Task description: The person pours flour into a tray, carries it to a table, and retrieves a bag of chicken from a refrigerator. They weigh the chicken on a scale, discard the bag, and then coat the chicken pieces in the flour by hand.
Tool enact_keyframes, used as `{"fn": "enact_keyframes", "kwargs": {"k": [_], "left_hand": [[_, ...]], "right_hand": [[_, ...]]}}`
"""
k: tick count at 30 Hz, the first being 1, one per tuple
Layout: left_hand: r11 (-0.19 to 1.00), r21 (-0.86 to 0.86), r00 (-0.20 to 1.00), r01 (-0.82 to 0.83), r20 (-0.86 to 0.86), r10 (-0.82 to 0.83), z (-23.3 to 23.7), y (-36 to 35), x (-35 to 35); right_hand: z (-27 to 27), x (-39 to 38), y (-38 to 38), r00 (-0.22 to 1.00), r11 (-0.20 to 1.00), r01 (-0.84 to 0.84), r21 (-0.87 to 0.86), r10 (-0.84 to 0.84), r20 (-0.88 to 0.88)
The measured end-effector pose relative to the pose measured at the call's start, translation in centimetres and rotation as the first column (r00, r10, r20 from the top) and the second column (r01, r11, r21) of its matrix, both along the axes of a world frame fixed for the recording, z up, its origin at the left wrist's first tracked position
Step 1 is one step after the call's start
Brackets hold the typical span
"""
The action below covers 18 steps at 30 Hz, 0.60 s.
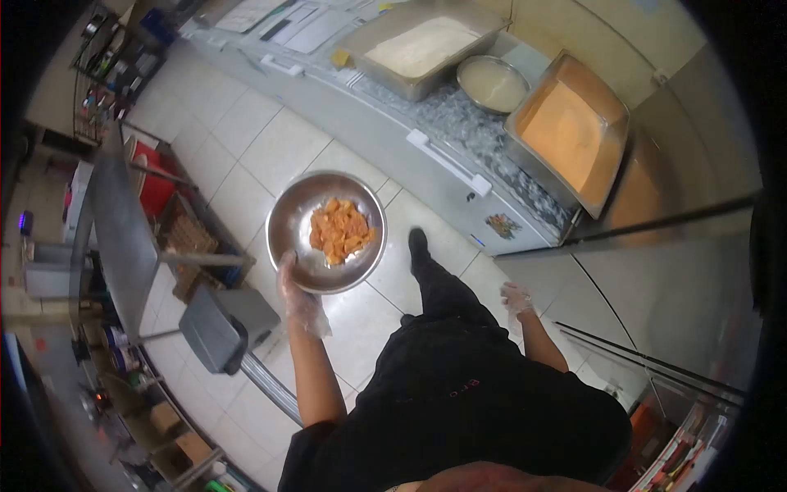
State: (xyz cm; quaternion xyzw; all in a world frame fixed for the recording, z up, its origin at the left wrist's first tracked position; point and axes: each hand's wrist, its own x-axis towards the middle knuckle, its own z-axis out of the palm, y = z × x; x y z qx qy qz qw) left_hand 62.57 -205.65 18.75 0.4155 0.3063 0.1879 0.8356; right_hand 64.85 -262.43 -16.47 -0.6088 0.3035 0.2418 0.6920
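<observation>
My left hand [297, 297], in a clear plastic glove, grips the near rim of a round metal bowl [283, 221], with the thumb over the inside edge. Pieces of orange-coated raw meat, which look like chicken [340, 231], lie in the bowl. It is held out above the tiled floor, left of my body. My right hand [516, 299], also gloved, hangs low at my right side, away from the bowl. Its fingers are loosely bent and apart, with nothing visible in them.
On the white chest freezer [393, 131] stand a tray of white powder [426, 47], a bowl of pale liquid [493, 84] and a tray of orange powder [566, 131]. A metal table [123, 230] and a grey bin [215, 328] stand left; a steel cabinet [656, 287] stands right.
</observation>
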Motion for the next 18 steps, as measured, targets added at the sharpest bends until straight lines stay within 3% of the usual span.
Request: {"fn": "enact_keyframes", "kwargs": {"k": [2, 4, 5, 6, 8, 10, 13, 15, 17, 18], "left_hand": [[1.0, 0.015, 1.0, -0.003, -0.007, 0.003, 2.5, 1.3, 8.0], [0.998, 0.061, 1.0, 0.021, -0.013, -0.021, 2.2, 3.5, 15.0], [0.994, 0.104, 0.999, 0.034, -0.007, -0.033, 2.5, 4.4, 18.5], [0.995, 0.072, 0.998, 0.067, -0.002, -0.067, 3.1, 4.9, 21.8], [0.991, 0.064, 0.993, 0.116, 0.005, -0.117, 3.8, 6.1, 28.2], [0.986, 0.036, 0.987, 0.163, 0.002, -0.164, 4.5, 7.3, 35.1], [0.974, 0.098, 0.976, 0.202, -0.1, -0.193, 9.0, 6.3, 43.4], [0.961, 0.098, 0.96, 0.26, -0.136, -0.246, 10.5, 6.4, 48.8], [0.868, 0.27, 0.909, 0.416, -0.086, -0.409, 9.5, 7.8, 54.6], [0.805, 0.362, 0.881, 0.471, -0.147, -0.45, 11.0, 6.9, 56.6]], "right_hand": [[6.1, 6.2, 6.4, 0.996, 0.995, -0.085, -0.051, 0.086, 0.024], [4.0, 12.7, 11.2, 0.814, 0.919, -0.249, -0.306, 0.369, 0.448], [7.9, 16.5, 15.0, 0.872, 0.934, -0.232, -0.272, 0.324, 0.367], [15.4, 20.3, 19.1, 0.92, 0.947, -0.213, -0.241, 0.278, 0.277], [25.3, 26.5, 24.4, 0.914, 0.955, -0.214, -0.203, 0.269, 0.303], [28.8, 32.9, 27.3, 0.906, 0.964, -0.204, -0.172, 0.252, 0.34], [31.7, 39.6, 29.4, 0.877, 0.956, -0.197, -0.216, 0.27, 0.396], [36.0, 43.7, 31.2, 0.849, 0.987, -0.159, -0.032, 0.153, 0.505], [40.9, 47.1, 33.9, 0.846, 0.996, -0.088, 0.026, 0.061, 0.53], [42.3, 48.4, 34.8, 0.831, 0.995, -0.038, 0.087, -0.016, 0.555]]}}
